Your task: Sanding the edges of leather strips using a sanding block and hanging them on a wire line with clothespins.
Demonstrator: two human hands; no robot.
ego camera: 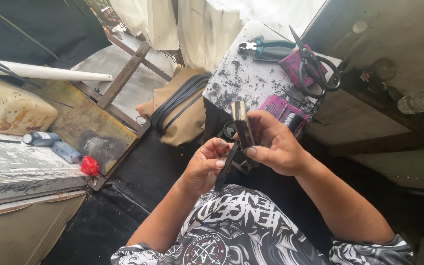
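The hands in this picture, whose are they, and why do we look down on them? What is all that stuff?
A person wears a camera on the head, so you see their own two hands from above. The right hand holds a small dark block upright. The left hand pinches a black strip hanging below it. Behind them stands a dusty white table with scissors, pliers and pink boxes. More black strips lie on a tan bag to the left.

The person wears a black-and-white printed shirt with short sleeves, bold lettering and a round emblem; forearms and hands are bare.
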